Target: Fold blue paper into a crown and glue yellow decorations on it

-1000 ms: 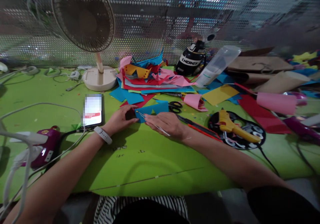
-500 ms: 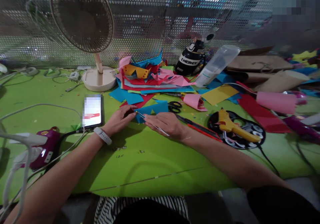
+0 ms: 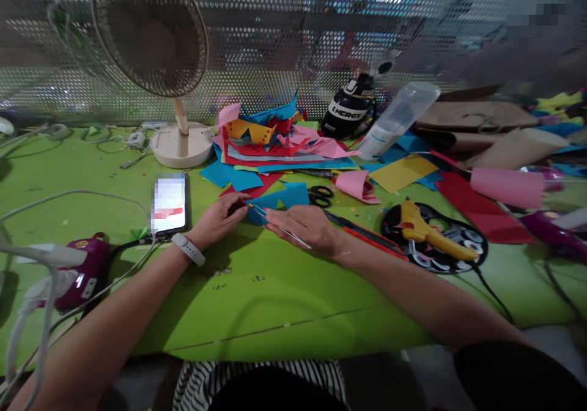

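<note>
My left hand (image 3: 221, 218), with a white band on its wrist, pinches the left end of a folded blue paper piece (image 3: 294, 196). The paper has a pointed cut-out through which green shows. Closed around silver tweezers (image 3: 297, 238), my right hand (image 3: 303, 227) rests at the paper's front edge. The tweezer tips point left, towards my left fingertips. A tiny yellow bit (image 3: 250, 205) is at those tips; whether they grip it I cannot tell. My right hand covers part of the paper.
Black-handled scissors (image 3: 320, 196) lie just behind my right hand. To the right, a yellow glue gun (image 3: 428, 233) rests on a black palette (image 3: 479, 240). A phone (image 3: 170, 203) and a purple power strip (image 3: 85, 270) are on the left. Coloured paper (image 3: 287, 154) is piled behind, beside a fan (image 3: 181, 145).
</note>
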Demonstrator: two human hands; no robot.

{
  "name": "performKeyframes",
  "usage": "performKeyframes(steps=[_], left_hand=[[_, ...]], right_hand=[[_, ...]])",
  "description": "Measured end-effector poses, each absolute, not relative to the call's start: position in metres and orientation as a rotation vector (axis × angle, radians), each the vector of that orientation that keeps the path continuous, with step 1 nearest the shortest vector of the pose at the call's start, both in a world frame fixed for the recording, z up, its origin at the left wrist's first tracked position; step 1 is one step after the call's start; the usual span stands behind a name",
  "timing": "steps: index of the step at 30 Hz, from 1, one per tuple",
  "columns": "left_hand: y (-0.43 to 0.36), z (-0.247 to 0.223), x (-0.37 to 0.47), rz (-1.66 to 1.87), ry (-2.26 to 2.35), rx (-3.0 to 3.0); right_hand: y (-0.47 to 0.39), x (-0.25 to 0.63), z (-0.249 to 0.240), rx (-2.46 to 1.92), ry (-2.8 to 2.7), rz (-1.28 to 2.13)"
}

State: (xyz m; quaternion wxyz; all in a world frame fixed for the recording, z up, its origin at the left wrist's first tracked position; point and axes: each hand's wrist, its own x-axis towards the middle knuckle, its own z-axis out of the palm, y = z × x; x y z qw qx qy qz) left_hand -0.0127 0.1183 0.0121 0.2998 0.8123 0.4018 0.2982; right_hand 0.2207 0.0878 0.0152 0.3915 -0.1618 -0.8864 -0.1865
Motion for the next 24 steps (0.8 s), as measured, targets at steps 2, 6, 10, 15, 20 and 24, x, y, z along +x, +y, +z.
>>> performKeyframes(steps=[2, 6, 10, 15, 20, 24], left_hand=[[0.118, 0.013, -0.013, 0.79, 1.075, 2.146], [0.117, 0.014, -0.012, 0.791, 1.068, 2.138], [0.117, 0.013, -0.012, 0.786, 1.08, 2.141], [0.117, 0.013, -0.011, 0.811, 1.073, 2.144], [0.117, 0.013, -0.011, 0.804, 1.081, 2.146], [0.117, 0.012, -0.012, 0.814, 1.079, 2.145]], right_hand=[[0.086, 0.223, 0.017, -0.459, -2.258, -0.405], [0.081, 0.224, 0.019, -0.672, -2.126, 0.041], [0.085, 0.22, 0.015, -0.952, -1.657, 0.658], [0.095, 0.216, 0.011, -1.028, -1.376, 0.975], [0.096, 0.214, 0.011, -1.058, -1.335, 1.027], [0.096, 0.211, 0.01, -1.052, -1.312, 1.055]])
